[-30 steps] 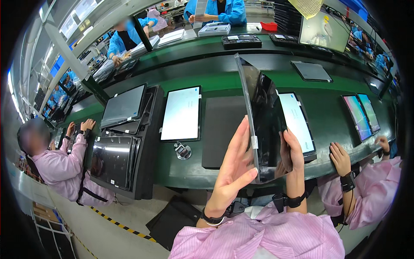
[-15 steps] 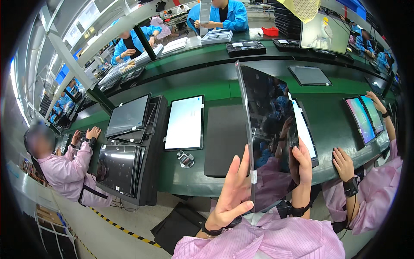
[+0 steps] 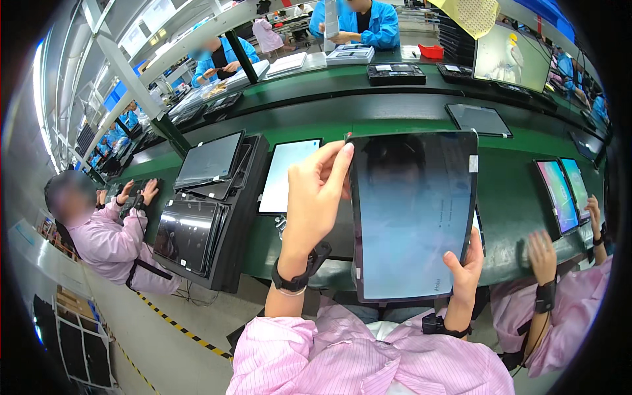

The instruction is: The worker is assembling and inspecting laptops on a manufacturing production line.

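I hold up a tablet screen [image 3: 415, 217], glossy and dark at the top, paler below, with small white tabs along its edges. My left hand [image 3: 313, 197] is closed in a pinch at its upper left corner, where a tiny red spot shows between thumb and finger. My right hand [image 3: 466, 270] grips the lower right edge, thumb on the front face and fingers behind. Left of the screen, a tablet with a bright white display [image 3: 283, 168] lies on the bench. A small metal object [image 3: 281, 227] is partly hidden by my left arm.
A black tray [image 3: 247, 230] with stacked dark screens [image 3: 187, 234] stands at the left of the green bench [image 3: 513, 197]. Another panel [image 3: 479, 120] lies farther back. On the right, a co-worker's hand [image 3: 542, 257] is near two lit devices [image 3: 556, 194]. Another co-worker [image 3: 99, 230] sits left.
The screen has turned from nearly edge-on to face me. My left hand has gone from open beside its lower left edge up to a pinch at the upper left corner. My right hand stays on the right edge.
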A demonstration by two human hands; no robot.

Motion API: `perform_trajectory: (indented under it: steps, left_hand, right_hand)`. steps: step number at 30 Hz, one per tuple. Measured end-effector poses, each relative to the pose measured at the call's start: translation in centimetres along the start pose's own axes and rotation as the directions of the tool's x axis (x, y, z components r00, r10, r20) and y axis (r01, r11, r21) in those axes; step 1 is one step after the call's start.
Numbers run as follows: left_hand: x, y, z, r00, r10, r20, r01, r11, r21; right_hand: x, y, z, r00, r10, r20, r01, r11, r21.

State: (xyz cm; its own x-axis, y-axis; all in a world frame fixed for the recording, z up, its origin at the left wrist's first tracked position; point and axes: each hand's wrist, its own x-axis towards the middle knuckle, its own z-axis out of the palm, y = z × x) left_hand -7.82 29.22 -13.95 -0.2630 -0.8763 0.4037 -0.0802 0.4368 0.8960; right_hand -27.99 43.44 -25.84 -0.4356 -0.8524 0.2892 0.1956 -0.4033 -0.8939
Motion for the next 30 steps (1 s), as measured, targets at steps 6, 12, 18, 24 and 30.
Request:
perform_trajectory:
  steps: [6,12,18,24,30]
  left_hand:
    - [-6.3,-1.7,0.0,0.785,-0.062,0.617,0.339,0.876,-0.343]
    - [-9.5,-3.6,2.0,0.699,-0.071,0.711,0.631,0.530,-0.567]
    - [-9.4,-3.8,2.6,0.722,-0.053,0.690,0.611,0.516,-0.600]
    - [-9.2,-3.5,2.7,0.714,-0.119,0.690,0.640,0.510,-0.574]
    - [-9.6,-4.1,2.6,0.674,-0.027,0.738,0.666,0.452,-0.593]
  right_hand:
    - [1.1,-0.5,-0.5,0.997,0.000,-0.077,0.009,0.994,0.112]
    - [2.9,0.9,-1.4,0.985,0.106,-0.137,-0.064,0.957,0.283]
    - [2.8,1.1,-1.5,0.990,0.113,-0.085,-0.074,0.927,0.368]
    - [3.0,1.3,-1.8,0.994,0.086,-0.072,-0.057,0.940,0.338]
    - [2.9,0.7,-1.3,0.990,0.095,-0.105,-0.057,0.945,0.324]
